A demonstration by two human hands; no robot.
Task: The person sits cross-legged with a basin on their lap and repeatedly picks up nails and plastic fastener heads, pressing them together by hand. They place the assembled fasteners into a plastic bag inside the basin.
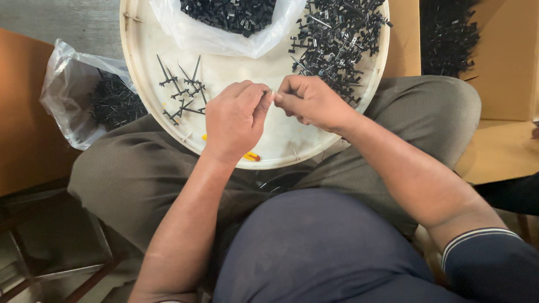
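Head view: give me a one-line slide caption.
Left hand and right hand pinch a tiny part together over a round white tray holding heaps of black plastic parts.

This looks like a small hand-assembly workshop for piecework rather than a home or office. A round white tray rests on the seated person's lap and carries a heap of small black plastic parts, a few sorted pieces and a clear bag of more parts. Another clear plastic bag of black parts and brown cardboard boxes stocked with the same parts stand close around.
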